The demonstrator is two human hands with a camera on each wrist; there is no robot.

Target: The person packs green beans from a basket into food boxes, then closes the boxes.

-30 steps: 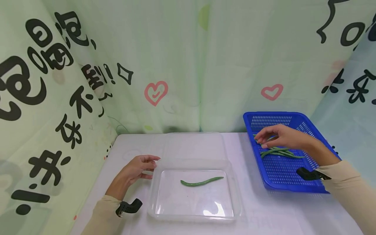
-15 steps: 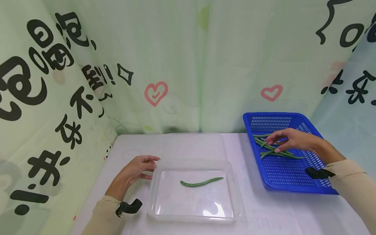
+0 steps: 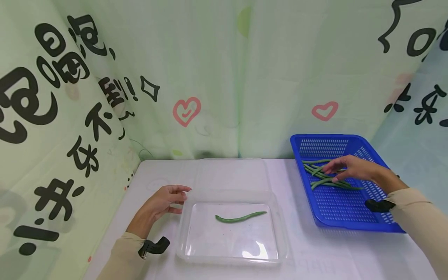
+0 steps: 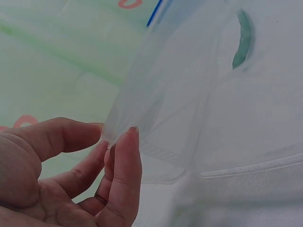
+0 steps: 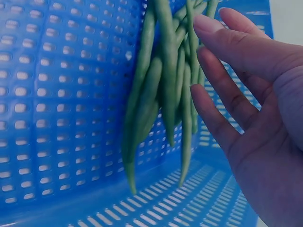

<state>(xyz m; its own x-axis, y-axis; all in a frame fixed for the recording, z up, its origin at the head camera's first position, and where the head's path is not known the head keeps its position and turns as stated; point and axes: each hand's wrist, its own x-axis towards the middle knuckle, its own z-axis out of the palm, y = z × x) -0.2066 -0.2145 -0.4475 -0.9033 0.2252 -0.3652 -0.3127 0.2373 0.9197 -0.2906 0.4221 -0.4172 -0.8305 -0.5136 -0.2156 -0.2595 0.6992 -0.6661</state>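
Note:
A clear plastic box (image 3: 231, 262) stands on the table with one green bean (image 3: 240, 217) lying in it. At the box's left far corner my left hand (image 3: 164, 204) pinches the rim; the left wrist view shows the rim (image 4: 110, 135) between thumb and fingers. To the right, a blue perforated basket (image 3: 350, 214) holds a heap of green beans (image 3: 316, 175). My right hand (image 3: 357, 169) hovers in the basket over the beans. In the right wrist view its fingers (image 5: 213, 113) are parted and beside the beans, with nothing held.
A white cloth (image 3: 315, 256) covers the table. Pale green curtains (image 3: 224, 77) with black characters and pink hearts hang behind and on the left. The basket's raised walls surround the right hand's work area.
My right hand has drawn back to the right over the beans, uncovering more of them, and then nearly stopped. The left hand, box and single bean have stayed put.

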